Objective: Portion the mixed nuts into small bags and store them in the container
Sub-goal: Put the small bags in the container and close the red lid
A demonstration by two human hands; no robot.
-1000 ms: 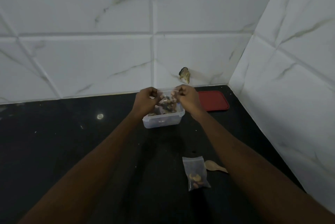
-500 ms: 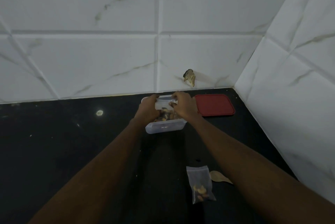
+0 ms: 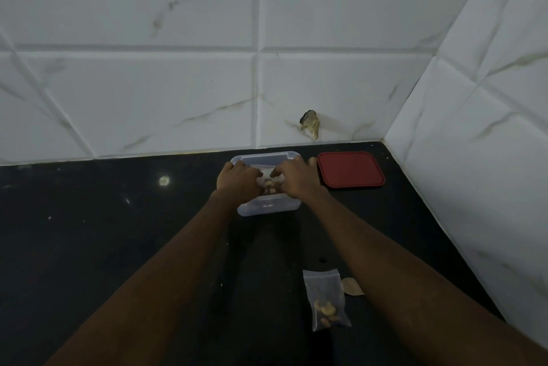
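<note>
Black countertop (image 3: 118, 247), glossy and flecked with pale specks, runs into a corner where a back wall (image 3: 148, 84) and a side wall (image 3: 489, 128) of white, grey-veined tiles meet. The room is dim. Both forearms reach forward to a clear plastic container (image 3: 268, 207) that stands on the stone close to the back wall. Over its open top the left hand (image 3: 237, 180) and right hand (image 3: 296, 179) meet, fingers curled in, each pinching one side of a small bag (image 3: 268, 171) of clear plastic. Below the pinch a few pale nuts (image 3: 268, 185) show between the hands; whether they sit in the bag or in the container cannot be told.

Just to the right of the right hand a red lid (image 3: 350, 169) lies flat on the counter, apart from the container. Above the grip, a chipped spot (image 3: 310, 124) mars the back wall low down. Well to the left of the left hand a round glint of light (image 3: 164, 180) sits on the stone. Nearer the person, under the right forearm, a second bag (image 3: 326, 300) with nuts in its lower end lies flat, a pale wooden piece (image 3: 351, 288) touching its right edge
</note>
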